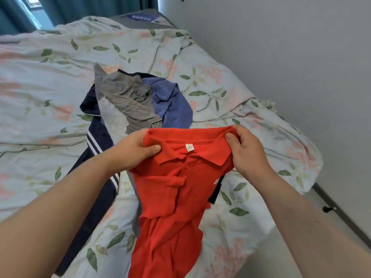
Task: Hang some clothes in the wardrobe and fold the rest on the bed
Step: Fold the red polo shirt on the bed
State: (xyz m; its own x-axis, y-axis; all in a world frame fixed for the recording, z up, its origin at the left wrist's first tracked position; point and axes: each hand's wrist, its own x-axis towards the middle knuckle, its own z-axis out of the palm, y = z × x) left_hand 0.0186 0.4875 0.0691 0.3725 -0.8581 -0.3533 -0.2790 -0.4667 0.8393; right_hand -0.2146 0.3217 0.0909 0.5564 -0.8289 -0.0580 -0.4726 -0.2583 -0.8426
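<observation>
Both my hands up in front of me, holding the red polo shirt point(170, 189) by its shoulders. My left hand point(132, 151) pinches the left shoulder seam, thumb pressed on the front of the fabric, fingers tucked behind it. My right hand point(247, 151) grips the other shoulder, thumb on the front, fingers curled over the top edge. Collar sits between my two hands, facing me, white label point(189, 147) showing inside the neck. Shirt hangs down from my grip, crumpled, its lower part trailing toward me over the bed point(40, 81). Just beyond my hands, a heap of other clothes on the floral cover: a grey garment point(126, 97) on top, a blue one point(170, 101) to the right of it, past my right thumb's side. A navy piece with white stripes point(98, 155) runs from the heap down under my left forearm. White wall point(291, 57) off beyond my right hand; teal curtains point(60, 9) far ahead, past my left. Wardrobe not in view.
</observation>
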